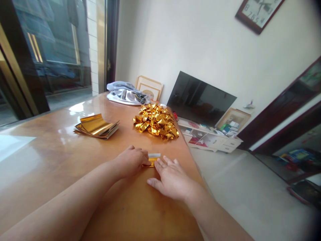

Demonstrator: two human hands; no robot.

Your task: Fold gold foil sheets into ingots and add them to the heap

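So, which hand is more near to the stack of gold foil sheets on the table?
Left. The left hand is in front of the stack of gold foil sheets, to its right; the right hand is farther to the right.

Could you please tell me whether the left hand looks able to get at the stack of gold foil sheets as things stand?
Probably yes: nothing stands between the left hand and the stack of gold foil sheets on the wooden table, though that hand now rests against the small folded gold foil piece.
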